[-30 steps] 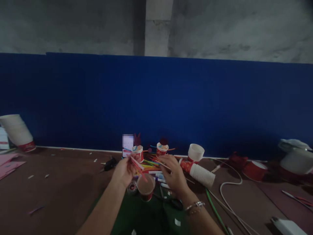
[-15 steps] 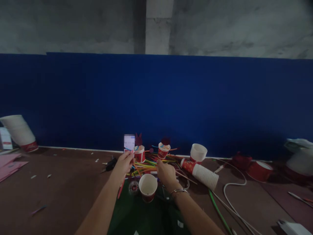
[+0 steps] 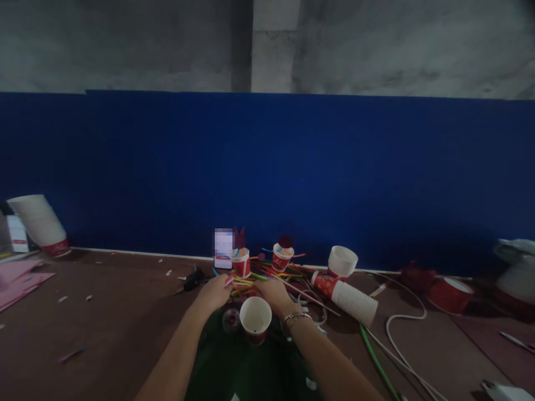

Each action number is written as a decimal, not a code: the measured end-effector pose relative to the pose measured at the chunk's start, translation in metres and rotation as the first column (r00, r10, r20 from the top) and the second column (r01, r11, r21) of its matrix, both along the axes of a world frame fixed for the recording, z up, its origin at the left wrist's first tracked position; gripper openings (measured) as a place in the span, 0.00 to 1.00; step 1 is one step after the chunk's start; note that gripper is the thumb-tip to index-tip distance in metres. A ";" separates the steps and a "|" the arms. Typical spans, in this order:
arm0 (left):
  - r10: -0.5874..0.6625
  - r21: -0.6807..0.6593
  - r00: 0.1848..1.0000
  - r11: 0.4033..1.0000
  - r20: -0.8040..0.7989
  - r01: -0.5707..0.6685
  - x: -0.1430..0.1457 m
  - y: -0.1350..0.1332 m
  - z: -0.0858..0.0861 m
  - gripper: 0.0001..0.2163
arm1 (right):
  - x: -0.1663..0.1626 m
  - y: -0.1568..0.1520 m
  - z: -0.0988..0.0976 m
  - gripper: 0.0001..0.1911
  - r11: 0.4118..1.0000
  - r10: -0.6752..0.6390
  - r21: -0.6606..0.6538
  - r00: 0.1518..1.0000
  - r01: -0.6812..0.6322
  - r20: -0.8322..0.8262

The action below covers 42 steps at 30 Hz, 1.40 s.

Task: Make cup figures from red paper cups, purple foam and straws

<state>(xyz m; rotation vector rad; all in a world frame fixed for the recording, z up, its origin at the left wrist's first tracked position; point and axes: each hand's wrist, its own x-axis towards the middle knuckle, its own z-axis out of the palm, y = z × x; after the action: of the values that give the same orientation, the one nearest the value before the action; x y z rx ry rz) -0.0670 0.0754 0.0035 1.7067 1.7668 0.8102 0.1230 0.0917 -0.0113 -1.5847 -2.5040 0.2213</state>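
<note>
A red and white paper cup stands upright on the dark green mat, between my forearms. Just beyond its left side, my left hand is closed, with the end of a pink strip showing at its fingertips. Behind the cup, my right hand, with a bracelet at the wrist, has its fingers curled down onto a pile of thin coloured strips; what they pinch, if anything, is hidden. Two decorated red cups stand behind the pile, one with a rabbit-eared top and one with a round dark top.
A phone leans against the blue partition. Black-handled scissors lie left of my hands. A stack of paper cups lies on its side at right, near a white cable. A clear tape roll sits beside the cup.
Both hands have come lower and closer to the pile; my right hand has shifted left, behind the cup. The long pink strip under my left hand no longer shows. The view has shifted slightly.
</note>
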 end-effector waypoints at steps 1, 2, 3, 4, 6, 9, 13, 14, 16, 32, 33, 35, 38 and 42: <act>-0.006 -0.009 0.999 1.000 0.031 0.006 0.001 0.000 -0.001 0.06 | -0.002 0.003 -0.002 0.11 1.000 0.001 -0.006 1.000 -0.001 -0.017; -0.015 -0.019 0.997 1.000 0.070 0.016 0.003 0.000 0.000 0.07 | -0.003 0.005 -0.004 0.10 1.000 -0.002 -0.010 0.999 0.001 -0.039; -0.024 -0.030 0.994 0.999 0.110 0.028 0.004 0.000 0.001 0.09 | -0.004 0.007 -0.006 0.09 1.000 -0.008 -0.013 0.998 0.007 -0.068; -0.034 -0.039 0.989 0.998 0.143 0.040 0.005 -0.001 0.002 0.10 | -0.004 0.008 -0.007 0.09 1.000 -0.016 -0.015 0.994 0.014 -0.104; -0.048 -0.084 0.967 0.994 0.249 0.071 0.007 -0.004 0.009 0.12 | -0.002 0.009 -0.008 0.08 0.999 -0.035 -0.016 0.980 0.033 -0.198; -0.041 -0.180 0.824 0.969 0.565 0.171 0.011 -0.011 0.022 0.11 | 0.005 0.007 -0.003 0.08 0.997 -0.072 -0.019 0.916 0.070 -0.394; -0.006 -0.182 0.590 0.949 0.807 0.259 0.018 -0.021 0.038 0.10 | 0.020 0.003 0.004 0.15 0.989 -0.140 -0.053 0.736 0.141 -0.662; -0.003 -0.179 0.558 0.945 0.830 0.272 0.019 -0.023 0.041 0.09 | 0.024 0.002 0.006 0.18 0.986 -0.155 -0.069 0.689 0.151 -0.708; -0.001 -0.173 0.515 0.941 0.857 0.290 0.022 -0.026 0.044 0.08 | 0.033 0.000 0.007 0.21 0.982 -0.177 -0.101 0.616 0.156 -0.767; 0.095 -0.175 0.476 0.977 0.874 0.126 0.019 -0.019 0.043 0.10 | 0.028 -0.004 0.003 0.11 0.992 -0.122 -0.063 0.968 0.111 -0.220; 0.094 -0.174 0.482 0.977 0.871 0.124 0.018 -0.019 0.042 0.11 | 0.026 -0.003 0.002 0.11 0.991 -0.130 -0.050 0.977 0.123 -0.168; 0.093 -0.173 0.486 0.977 0.869 0.121 0.018 -0.017 0.041 0.11 | 0.021 0.000 0.001 0.11 0.988 -0.151 -0.024 0.986 0.149 -0.071; 0.090 -0.162 0.479 0.980 0.873 0.113 0.017 -0.016 0.040 0.12 | 0.018 0.002 0.002 0.12 0.981 -0.191 0.024 0.981 0.190 0.025; 0.092 -0.159 0.490 0.983 0.867 0.097 0.016 -0.015 0.039 0.11 | 0.019 0.001 0.005 0.12 0.968 -0.244 0.076 0.966 0.239 0.080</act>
<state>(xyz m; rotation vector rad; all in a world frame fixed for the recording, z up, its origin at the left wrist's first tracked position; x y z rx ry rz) -0.0506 0.0607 0.0424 0.8429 1.0377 1.1864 0.1418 0.0923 -0.0060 -1.8902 -2.3228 0.0365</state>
